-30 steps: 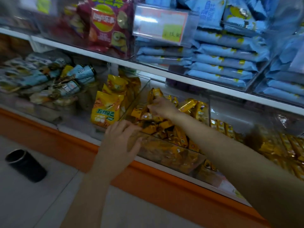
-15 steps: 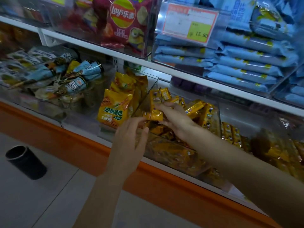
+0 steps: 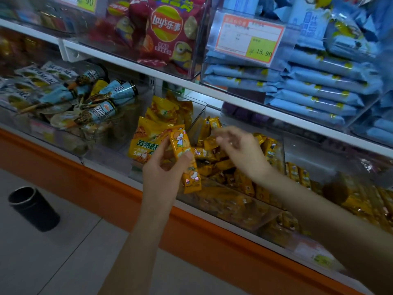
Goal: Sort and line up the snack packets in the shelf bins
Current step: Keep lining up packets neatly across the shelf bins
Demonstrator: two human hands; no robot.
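My left hand [image 3: 163, 169] pinches a stack of small yellow snack packets [image 3: 184, 154] with a cartoon child on them, held upright in front of the clear shelf bin [image 3: 229, 207]. That bin holds several loose yellow packets [image 3: 214, 158] in a jumble. My right hand [image 3: 242, 152] hovers over the jumble with its fingers loosely curled and nothing in them. Larger yellow bags [image 3: 146, 137] stand in the bin to the left.
Cone-shaped snacks [image 3: 91, 96] fill the far left bin. On the upper shelf sit red Lay's bags [image 3: 168, 30], blue packets [image 3: 314, 86] and a price tag [image 3: 248, 39]. An orange base [image 3: 212, 237] runs below. A black cup [image 3: 32, 207] stands on the floor.
My right hand passed a yellow packet to my left hand and let go of it. My left hand now holds the packets upright; my right hand has moved back over the bin.
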